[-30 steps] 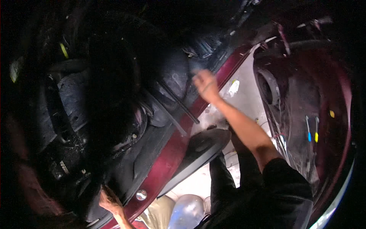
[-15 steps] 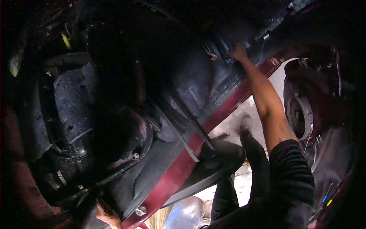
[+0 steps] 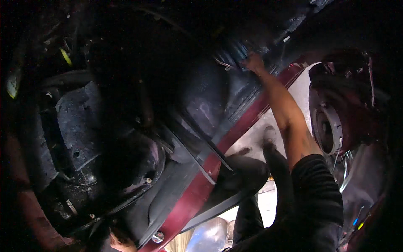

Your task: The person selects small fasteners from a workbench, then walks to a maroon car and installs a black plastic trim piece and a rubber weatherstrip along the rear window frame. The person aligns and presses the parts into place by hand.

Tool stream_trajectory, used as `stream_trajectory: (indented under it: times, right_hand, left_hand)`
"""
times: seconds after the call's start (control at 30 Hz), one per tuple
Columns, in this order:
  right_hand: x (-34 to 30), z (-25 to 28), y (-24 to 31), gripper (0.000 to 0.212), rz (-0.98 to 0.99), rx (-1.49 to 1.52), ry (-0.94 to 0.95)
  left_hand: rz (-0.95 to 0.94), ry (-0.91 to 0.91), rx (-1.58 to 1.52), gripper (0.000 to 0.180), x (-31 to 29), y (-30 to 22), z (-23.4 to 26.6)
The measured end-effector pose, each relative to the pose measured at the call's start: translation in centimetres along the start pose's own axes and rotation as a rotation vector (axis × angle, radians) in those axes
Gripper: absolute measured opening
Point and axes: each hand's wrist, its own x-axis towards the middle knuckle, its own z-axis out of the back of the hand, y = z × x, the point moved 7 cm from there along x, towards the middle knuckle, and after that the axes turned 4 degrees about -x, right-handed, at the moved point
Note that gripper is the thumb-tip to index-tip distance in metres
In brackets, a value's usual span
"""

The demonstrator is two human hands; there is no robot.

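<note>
My right arm reaches far forward across a dark red car door sill (image 3: 191, 197). At its end my right hand (image 3: 254, 64) is closed against a bundle of bluish, ridged strips (image 3: 238, 51) in the dark footwell; what its fingers grip cannot be made out. Low on the left, my left hand (image 3: 121, 242) rests beside the inner edge of the sill, near a dark grey trim panel (image 3: 161, 197). Shadow hides its fingers. A round silver latch piece (image 3: 158, 237) is set in the sill close to it.
Two long dark strips (image 3: 197, 161) stick out over the sill. An open door with a round speaker (image 3: 327, 128) and loose wires (image 3: 346, 172) stands at the right. Bare metal floor (image 3: 77, 126) shows at the left. My shoe (image 3: 270, 133) is on the pale ground.
The whole view has shifted slightly, so the right hand and sill appear a little lower and further left. Both hands stay at about the same places on the car.
</note>
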Motion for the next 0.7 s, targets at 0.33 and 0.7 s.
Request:
stream_trajectory:
  times: [0.33,0.7]
  right_hand:
    - [4.6,13.5,0.8,0.048,-0.035,-0.317,-0.248]
    - [1.0,5.0,-3.8,0.037,-0.249,-0.122,-0.330]
  left_hand:
    - [0.000,-0.003,0.082,0.036,-1.1,0.3,0.4]
    - [0.121,-0.012,-0.125,0.037,-0.8,1.8,-0.5]
